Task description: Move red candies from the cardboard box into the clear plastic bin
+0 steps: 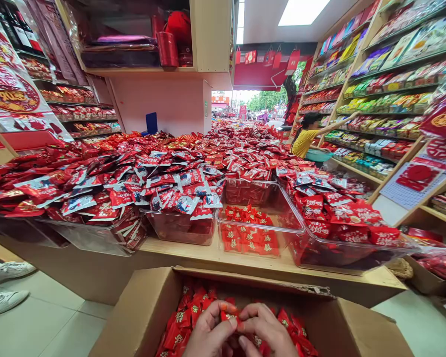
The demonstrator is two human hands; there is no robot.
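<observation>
Low in the head view, my left hand (216,331) and my right hand (264,331) come together over an open cardboard box (141,310). Between the fingertips of both is one small red candy packet (228,315), partly hidden by my thumbs and fingers. Inside the box lie many similar red packets (178,325) with gold characters. Just beyond the box, on the wooden counter, stands a clear plastic bin (260,225). A low layer of red packets (250,238) with gold characters covers its bottom.
Clear bins heaped with red and white packets (186,191) flank that bin, and one on the right (342,213) overflows. A person in a yellow top (303,141) reaches toward the right-hand shelves (386,104). White shoes (7,282) show at the left. A cabinet (211,39) hangs overhead.
</observation>
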